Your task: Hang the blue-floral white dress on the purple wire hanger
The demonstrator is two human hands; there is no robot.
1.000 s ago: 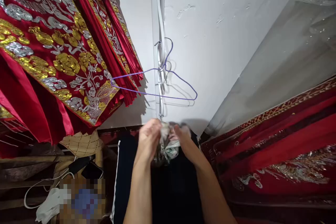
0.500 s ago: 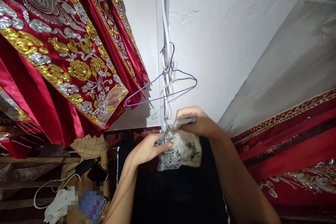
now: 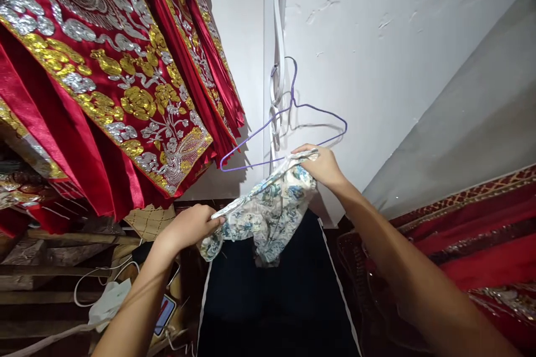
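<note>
A small white cloth with a blue flower print is stretched between my two hands. My left hand grips its lower left edge with closed fingers. My right hand pinches its upper right corner, close under a purple wire hanger. The hanger hangs empty from a hook on the white wall. Below the cloth lies a dark navy fabric with white edge stripes.
Red garments with gold and silver embroidery hang at the left. More red embroidered cloth lies at the right under a grey sheer fabric. A woven basket, white cables and a phone sit lower left.
The cloth was bunched between both hands; now it is pulled open. My right hand rose toward the hanger and my left hand moved left and down. The hanger has swung round.
</note>
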